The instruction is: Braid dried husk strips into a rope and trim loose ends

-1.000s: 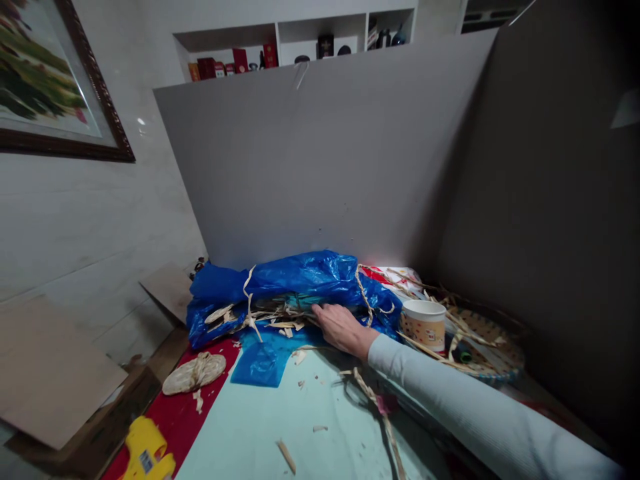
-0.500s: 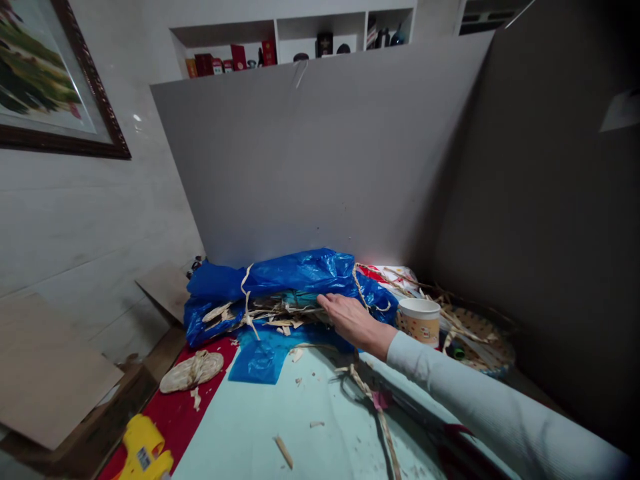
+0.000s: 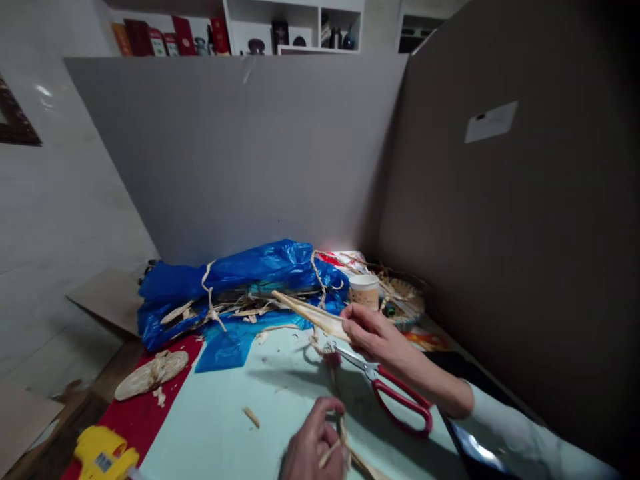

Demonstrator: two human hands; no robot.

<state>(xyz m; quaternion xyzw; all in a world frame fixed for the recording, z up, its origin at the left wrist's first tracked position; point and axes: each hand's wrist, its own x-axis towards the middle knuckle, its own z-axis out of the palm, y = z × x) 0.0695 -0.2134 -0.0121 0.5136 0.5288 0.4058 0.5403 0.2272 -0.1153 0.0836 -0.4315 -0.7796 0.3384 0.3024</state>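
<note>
My right hand (image 3: pixel 373 333) pinches a long pale dried husk strip (image 3: pixel 307 312), lifted over the light green mat (image 3: pixel 235 427) in front of the blue plastic bag (image 3: pixel 240 277) that holds more strips. At the bottom edge my left hand (image 3: pixel 313 450) is closed around the end of a braided straw cord (image 3: pixel 337 393) that runs up toward the right hand. Red-handled scissors (image 3: pixel 395 393) lie on the mat just under my right wrist.
A paper cup (image 3: pixel 363 290) and a woven round tray (image 3: pixel 405 300) stand at the back right. A flat woven disc (image 3: pixel 150 375) lies on the red cloth at left, a yellow glue gun (image 3: pixel 103 453) at bottom left. Grey boards (image 3: pixel 240 147) wall the back and right.
My right hand has drawn back from the blue bag, pulling out a husk strip. My left hand has come into view holding the cord. The view has swung right, showing the scissors.
</note>
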